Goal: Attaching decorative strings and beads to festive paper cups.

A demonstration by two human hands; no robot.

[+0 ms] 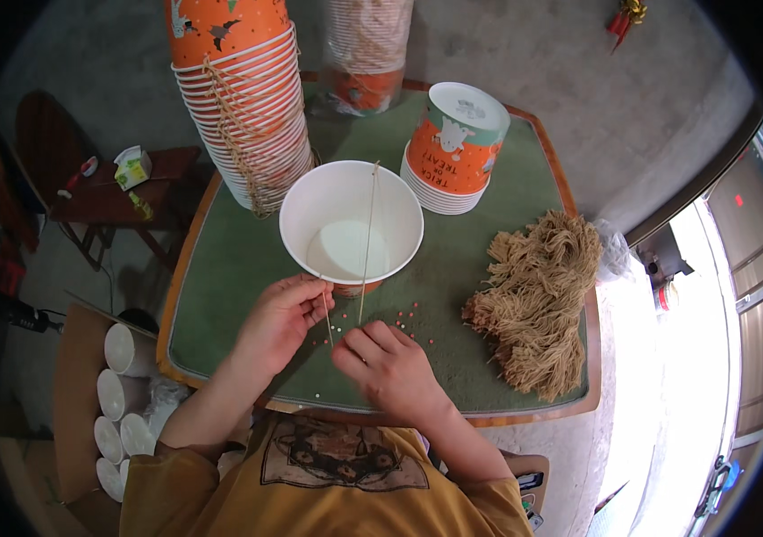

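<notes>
A white-lined paper bucket stands upright on the green-topped table, its mouth toward me. A thin tan cord runs from its far rim across the opening toward my right hand. My left hand is closed at the near rim, thumb and fingers pinching a short length of cord that hangs from the edge. Just to the right, my right hand is curled with its fingertips at the lower end of that length; its grip is partly hidden. Small pink and white bits lie scattered around the hands.
A tall stack of orange buckets with cords rises at the far left. Upturned buckets stand far right, behind a bundle of tan cords. A plastic-wrapped stack is at the back. A cardboard box holds white buckets.
</notes>
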